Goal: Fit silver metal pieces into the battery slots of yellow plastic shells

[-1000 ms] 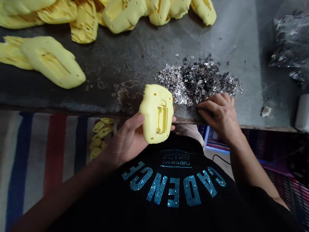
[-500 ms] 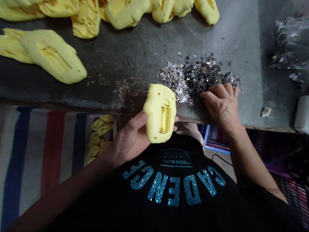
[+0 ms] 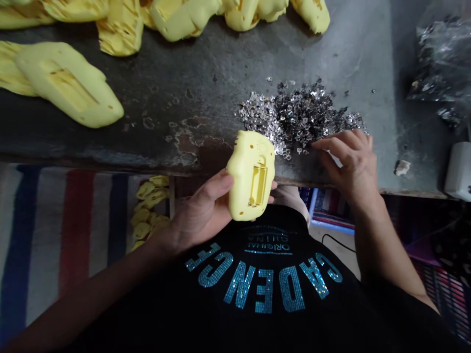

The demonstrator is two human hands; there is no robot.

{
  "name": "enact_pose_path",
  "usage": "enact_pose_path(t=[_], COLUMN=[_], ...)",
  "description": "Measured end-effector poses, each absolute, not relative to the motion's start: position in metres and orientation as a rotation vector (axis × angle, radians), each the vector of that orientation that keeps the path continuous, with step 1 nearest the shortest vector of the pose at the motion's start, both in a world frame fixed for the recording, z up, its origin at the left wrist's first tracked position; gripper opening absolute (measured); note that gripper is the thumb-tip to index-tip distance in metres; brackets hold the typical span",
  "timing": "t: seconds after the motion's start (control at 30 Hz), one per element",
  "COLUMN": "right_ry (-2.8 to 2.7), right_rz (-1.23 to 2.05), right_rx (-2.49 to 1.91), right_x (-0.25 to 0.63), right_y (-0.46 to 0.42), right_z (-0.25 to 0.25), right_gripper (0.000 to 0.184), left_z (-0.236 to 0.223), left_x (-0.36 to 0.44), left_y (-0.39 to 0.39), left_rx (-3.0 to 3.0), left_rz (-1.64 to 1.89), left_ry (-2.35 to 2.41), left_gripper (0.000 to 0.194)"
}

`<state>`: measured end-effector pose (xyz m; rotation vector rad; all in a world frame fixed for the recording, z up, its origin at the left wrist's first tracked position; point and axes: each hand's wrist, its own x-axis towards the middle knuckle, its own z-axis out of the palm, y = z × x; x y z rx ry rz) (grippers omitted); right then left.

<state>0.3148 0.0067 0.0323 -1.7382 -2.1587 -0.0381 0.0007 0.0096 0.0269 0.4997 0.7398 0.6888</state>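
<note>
My left hand (image 3: 208,208) is closed round a yellow plastic toy shell (image 3: 243,189) just in front of the table edge. Its outer face is turned up, showing an open battery compartment with springs at the lower end, small holes and a dotted speaker grille. My thumb lies on the shell's left side and fingertips show at its right. By the near right edge of a pile of small shiny metal contact pieces (image 3: 305,115), my right hand (image 3: 349,162) rests with thumb and forefinger tips close together. Whatever lies between those tips is too small to make out.
More yellow shells (image 3: 187,19) lie along the far side of the grey table (image 3: 176,78), with another shell (image 3: 73,88) at left. A clear bag (image 3: 437,63) of metal pieces sits at right, near a whitish lump (image 3: 402,167) and a white object (image 3: 458,171). Below are yellow parts (image 3: 149,206).
My left hand has moved slightly right with the yellow shell. My right hand reached into the edge of the metal pile, then drew back a little to the right.
</note>
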Motion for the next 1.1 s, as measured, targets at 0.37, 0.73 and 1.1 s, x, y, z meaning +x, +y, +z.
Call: enact_pose_path(t=[0.37,0.73,1.1], right_ry=[-2.342,-2.082,-2.336], right_rz=[-0.17,0.238,0.256], right_rx=[-1.661,-1.406,-1.055], right_x=[0.308,0.293,0.265], right_y=[0.003,-0.008,-0.001], right_z=[0.022,0.044,0.079], right_gripper=[0.017,0.004,0.007], left_z=[0.026,0.018,0.021], left_x=[0.002,0.0,0.0], left_y=[0.007,0.017,0.012], left_rx=[0.494,0.437,0.478], left_rz=[0.691,0.455,0.405], left_ry=[0.665,0.456,0.427], left_gripper=[0.064,0.068,0.075])
